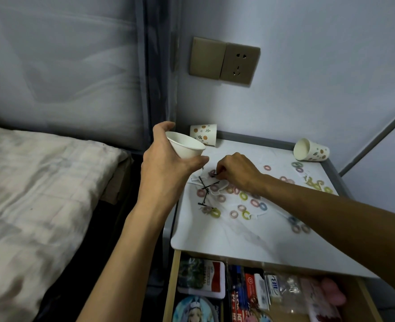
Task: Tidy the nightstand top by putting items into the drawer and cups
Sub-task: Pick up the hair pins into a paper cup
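Head view | far-left corner of nightstand top [226, 240] | my left hand [166, 163] grips cup [185, 145], mouth tipped right | right hand [236, 171] pinches hairpin [215, 175] just right, below rim

Paper cup [187, 148] tilted, held above nightstand [215, 240]; hair rings [243, 196] & bobby pins [204, 188] scattered; drawer [169, 287] open.

The open drawer [170, 287] runs off the bottom edge, and the desk [215, 240] top covers the back of its contents, whose labels are too blurred for us to read. We cannot tell what the right hand [236, 173] pinches under its curled fingers, and the left hand [166, 163] hides the base of the paper cup [187, 145].
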Available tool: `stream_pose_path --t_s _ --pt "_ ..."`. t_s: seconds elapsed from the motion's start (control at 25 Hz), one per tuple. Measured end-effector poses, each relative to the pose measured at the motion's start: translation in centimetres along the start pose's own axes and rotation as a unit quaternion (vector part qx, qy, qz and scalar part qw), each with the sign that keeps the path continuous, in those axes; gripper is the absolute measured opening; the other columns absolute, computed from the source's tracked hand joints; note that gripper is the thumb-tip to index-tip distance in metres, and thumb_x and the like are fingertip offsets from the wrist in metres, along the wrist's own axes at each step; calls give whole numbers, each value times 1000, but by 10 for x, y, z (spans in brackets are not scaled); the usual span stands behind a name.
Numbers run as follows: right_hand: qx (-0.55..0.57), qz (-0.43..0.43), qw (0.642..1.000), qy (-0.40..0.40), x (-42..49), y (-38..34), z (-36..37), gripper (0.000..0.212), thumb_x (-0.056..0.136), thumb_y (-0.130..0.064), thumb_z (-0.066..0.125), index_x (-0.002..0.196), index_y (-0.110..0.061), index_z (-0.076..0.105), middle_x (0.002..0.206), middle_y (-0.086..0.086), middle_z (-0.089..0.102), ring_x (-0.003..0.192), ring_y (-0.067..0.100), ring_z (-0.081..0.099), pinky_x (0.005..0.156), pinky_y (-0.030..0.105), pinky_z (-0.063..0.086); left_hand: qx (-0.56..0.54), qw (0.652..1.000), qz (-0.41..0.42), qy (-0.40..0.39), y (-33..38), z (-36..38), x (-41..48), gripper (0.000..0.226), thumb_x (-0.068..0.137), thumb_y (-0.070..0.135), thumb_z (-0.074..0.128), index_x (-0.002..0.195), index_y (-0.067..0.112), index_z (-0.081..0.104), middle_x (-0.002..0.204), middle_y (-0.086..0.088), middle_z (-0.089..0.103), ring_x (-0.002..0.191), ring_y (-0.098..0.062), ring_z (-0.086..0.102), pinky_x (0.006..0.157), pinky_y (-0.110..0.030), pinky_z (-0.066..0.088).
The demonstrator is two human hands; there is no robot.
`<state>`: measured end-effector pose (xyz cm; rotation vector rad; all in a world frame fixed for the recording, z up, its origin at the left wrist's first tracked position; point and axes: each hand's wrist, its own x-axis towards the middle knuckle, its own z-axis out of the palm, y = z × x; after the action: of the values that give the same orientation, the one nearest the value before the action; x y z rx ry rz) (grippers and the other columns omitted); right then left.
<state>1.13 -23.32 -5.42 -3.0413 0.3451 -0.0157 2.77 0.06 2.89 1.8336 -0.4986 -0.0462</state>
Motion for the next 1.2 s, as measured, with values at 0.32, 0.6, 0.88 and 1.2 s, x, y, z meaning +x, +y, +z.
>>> stream_pose_path --t_s 0.32,0.6,0.88,1.2 --pt "-122 39 992 -21 1 -11 8 10 78 -9 69 87 -11 70 91 10 71 83 30 65 60 30 44 -4 1000 1 -2 0 2 0 86 66 29 88 137 26 40 109 8 53 97 -13 54 76 -19 43" --pt "-17 99 995 10 -3 4 -9 16 92 -16 57 103 -13 68 95 12 69 86 31 64 66 30 40 -6 1000 0 -2 -1 -1 0 86 66 30 88 137 26 40 110 7 54 99 -14 55 81 -25 46" --pt "202 99 972 64 -13 9 -48 14 90 -10 65 98 -9 77 77 1 72 59 4 60 62 13 46 1 1000 -3 -10 -2 -1 -1 87 66 31 89 138 27 40 110 7 54 98 -14 55 79 -25 45" --pt "222 -163 961 -17 -22 -76 -164 17 87 -19 70 102 -16 76 91 -9 74 84 0 68 78 14 52 17 1000 1 -11 -3 2 -3 86 64 31 89 135 27 41 107 7 59 97 -16 59 83 -32 51"
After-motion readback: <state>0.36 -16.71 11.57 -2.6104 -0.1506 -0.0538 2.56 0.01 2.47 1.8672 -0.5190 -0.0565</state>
